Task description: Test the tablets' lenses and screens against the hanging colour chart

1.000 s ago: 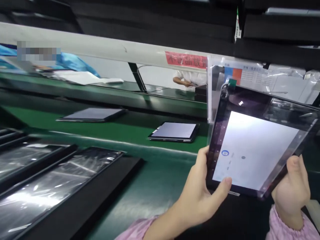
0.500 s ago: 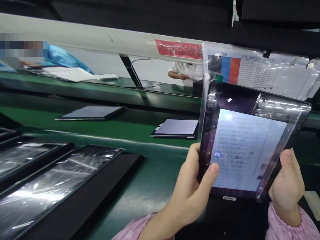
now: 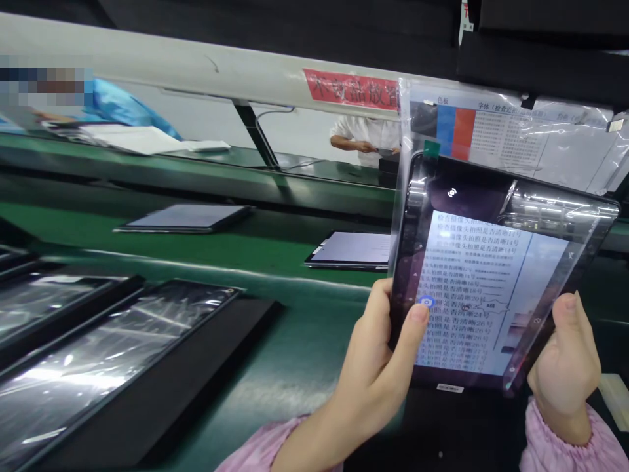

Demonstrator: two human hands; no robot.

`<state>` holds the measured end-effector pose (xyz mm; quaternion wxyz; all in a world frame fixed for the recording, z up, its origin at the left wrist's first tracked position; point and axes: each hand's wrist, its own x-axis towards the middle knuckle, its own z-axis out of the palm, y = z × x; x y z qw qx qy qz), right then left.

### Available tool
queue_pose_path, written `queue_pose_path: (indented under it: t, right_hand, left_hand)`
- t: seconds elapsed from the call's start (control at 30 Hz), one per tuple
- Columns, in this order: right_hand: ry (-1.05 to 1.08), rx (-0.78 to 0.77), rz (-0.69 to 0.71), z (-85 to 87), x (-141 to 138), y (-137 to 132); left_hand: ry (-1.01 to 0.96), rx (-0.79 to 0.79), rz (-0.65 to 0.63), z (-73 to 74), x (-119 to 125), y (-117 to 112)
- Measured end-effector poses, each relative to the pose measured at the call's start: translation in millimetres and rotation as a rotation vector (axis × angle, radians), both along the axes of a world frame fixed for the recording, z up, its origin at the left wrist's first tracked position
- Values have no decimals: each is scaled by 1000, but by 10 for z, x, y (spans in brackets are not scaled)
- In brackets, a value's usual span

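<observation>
Both my hands hold up a tablet (image 3: 535,288), tilted and covered with clear film, in front of a printed sheet (image 3: 506,134) in a plastic sleeve. Its screen shows a camera view with rows of sharp printed characters. My left hand (image 3: 378,360) grips the tablet's left edge, the thumb lying on the screen at the round blue camera button. My right hand (image 3: 567,360) is closed about the lower right edge, thumb up along the side; its other fingers are partly hidden behind the tablet. A small green tab (image 3: 431,149) sticks out at the tablet's top left corner.
Film-covered tablets (image 3: 128,360) lie on black pads (image 3: 216,367) at the left. Two more tablets, a left one (image 3: 187,216) and a right one (image 3: 351,249), rest on the green belt (image 3: 275,242). Beyond the rail with a red label (image 3: 351,90), co-workers (image 3: 363,136) sit.
The camera picture on the tablet's screen has gone from blurred to sharp lines of text. My left thumb has moved up slightly onto the blue camera button. The tablet stays in both hands.
</observation>
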<state>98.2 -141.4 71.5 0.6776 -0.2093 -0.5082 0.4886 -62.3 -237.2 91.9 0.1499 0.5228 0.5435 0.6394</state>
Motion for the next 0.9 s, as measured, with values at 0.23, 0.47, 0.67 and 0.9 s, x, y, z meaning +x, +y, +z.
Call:
queue_pose_path:
  t: [0.23,0.47,0.67,0.9]
  right_hand:
    - [-46,-13,-13,26,23,7]
    - [-10,-48,-25,50,0,-6]
    - [-14,-134,-23,38,27,-28]
    - [-314,-513,64,-626,230,10]
  left_hand:
    - [-48,60,-84,-20,-6,-5]
    - [-74,39,-105,-34,-23,21]
    - [-107,-5,-100,31,-4,-23]
    - [-320,-321,-127,-212,-258,305]
